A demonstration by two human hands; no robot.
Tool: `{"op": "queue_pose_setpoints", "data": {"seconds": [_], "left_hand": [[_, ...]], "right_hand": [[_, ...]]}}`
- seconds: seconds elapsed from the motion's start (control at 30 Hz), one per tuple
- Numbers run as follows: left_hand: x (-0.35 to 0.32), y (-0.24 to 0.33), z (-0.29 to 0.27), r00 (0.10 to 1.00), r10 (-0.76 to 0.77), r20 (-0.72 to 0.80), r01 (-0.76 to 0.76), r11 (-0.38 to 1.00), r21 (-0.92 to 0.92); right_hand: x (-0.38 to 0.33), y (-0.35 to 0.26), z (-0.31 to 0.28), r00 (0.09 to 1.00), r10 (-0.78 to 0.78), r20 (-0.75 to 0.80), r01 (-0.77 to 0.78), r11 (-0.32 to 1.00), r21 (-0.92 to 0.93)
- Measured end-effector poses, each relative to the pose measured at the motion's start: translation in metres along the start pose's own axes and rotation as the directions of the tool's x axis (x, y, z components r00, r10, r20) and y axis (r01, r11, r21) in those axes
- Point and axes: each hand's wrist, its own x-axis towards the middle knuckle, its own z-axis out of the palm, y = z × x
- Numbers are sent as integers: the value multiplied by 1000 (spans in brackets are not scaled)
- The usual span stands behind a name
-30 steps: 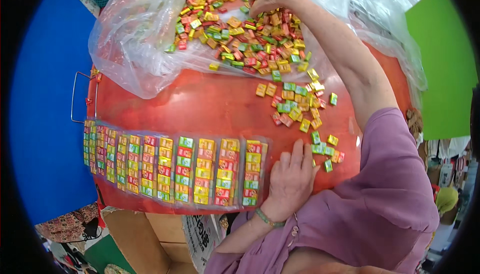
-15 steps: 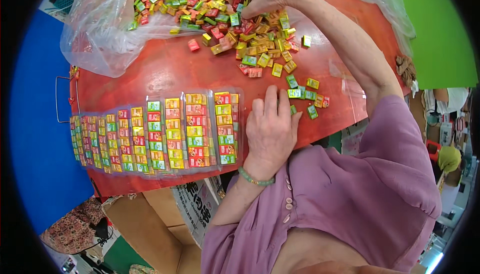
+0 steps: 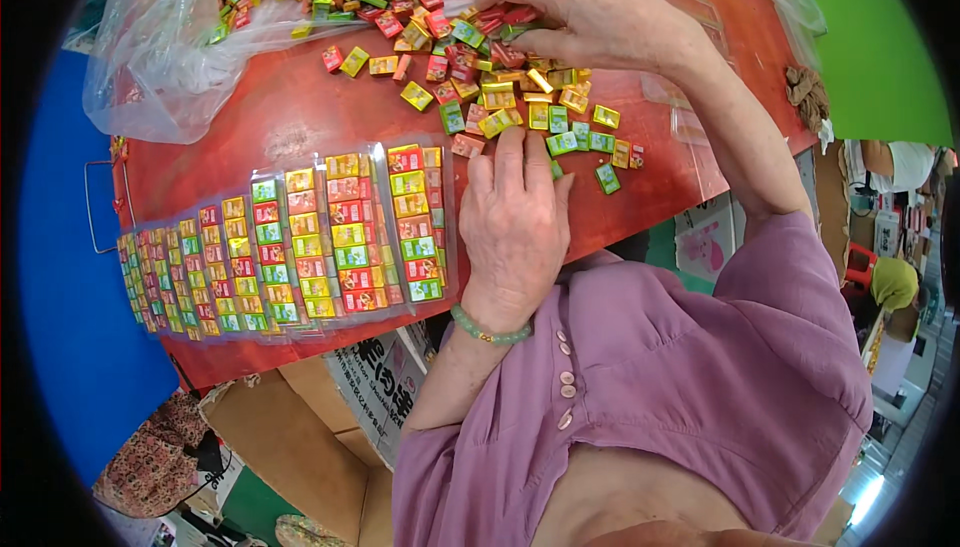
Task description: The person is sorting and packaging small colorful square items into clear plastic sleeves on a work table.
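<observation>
Small candy-like boxes (image 3: pixel 495 97) in red, yellow, green and orange lie in a loose heap on the red table (image 3: pixel 290 112). My right hand (image 3: pixel 600 17) reaches over the heap, its thumb and fingers curled around several of them, mostly red. Those under the palm are hidden. My left hand (image 3: pixel 515 227), a green bead bracelet on its wrist, lies palm down on the table with fingers stretched out. Its fingertips touch the near edge of the heap. Just left of it stands a row of clear plastic trays (image 3: pixel 452 237) filled with columns of the same boxes.
A clear plastic bag (image 3: pixel 150 77) spreads under the far-left boxes. Several clear plastic trays (image 3: pixel 680 2) lie at the far right, and a brown cloth (image 3: pixel 806 95) at the table's right edge. Below the near edge sits an open cardboard box (image 3: pixel 285 457).
Boxes under my right hand have come nearer to my left hand, closing much of the gap there. The whole view has shifted a little. My left hand still rests beside the trays.
</observation>
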Motion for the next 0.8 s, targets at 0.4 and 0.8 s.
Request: {"op": "queue_pose_setpoints", "data": {"seconds": [0.4,0.8], "left_hand": [[-5,-2,3,999,-7,-48,7,1000,-2],[-9,-5,2,997,53,-56,-50,998,47]], "right_hand": [[-50,-28,18,994,-105,38,107,994,-35],[-124,-47,23,996,89,-21,-88,996,33]]}}
